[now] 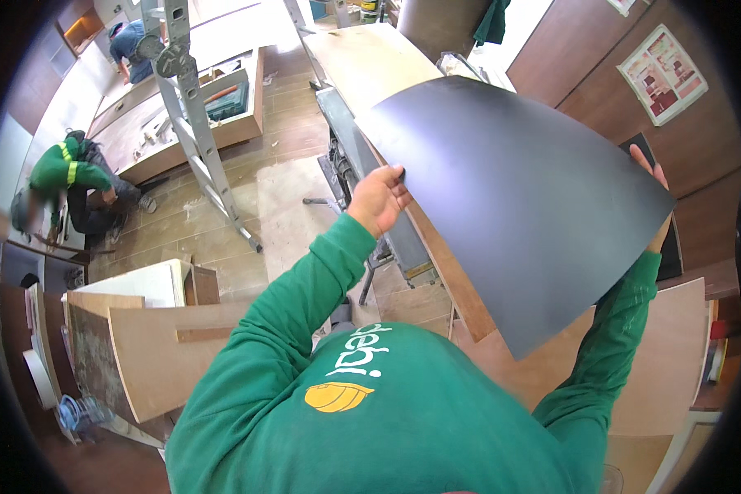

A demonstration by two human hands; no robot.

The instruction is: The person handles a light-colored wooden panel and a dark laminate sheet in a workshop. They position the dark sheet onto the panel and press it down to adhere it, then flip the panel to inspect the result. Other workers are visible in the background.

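A large, thin dark grey sheet (510,198), smooth and slightly bowed, is held up in front of me at a tilt. My left hand (377,200) pinches its left edge, thumb and fingers closed around it. At the opposite edge, on the right, my right hand (652,169) grips the sheet; its fingertips show past the edge, while the sheet covers most of the palm. Beneath and behind the sheet lies a pale wooden board (370,62) on a workbench (350,136) with a metal frame. The sheet hides much of the board.
A stepladder (193,132) stands at the left. Beyond it, a person in green (78,177) crouches and another in blue (132,53) bends over. An open wooden box (247,111) holds tools. Wooden panels (165,354) lean lower left; brown cabinet doors (601,66) rise at the right.
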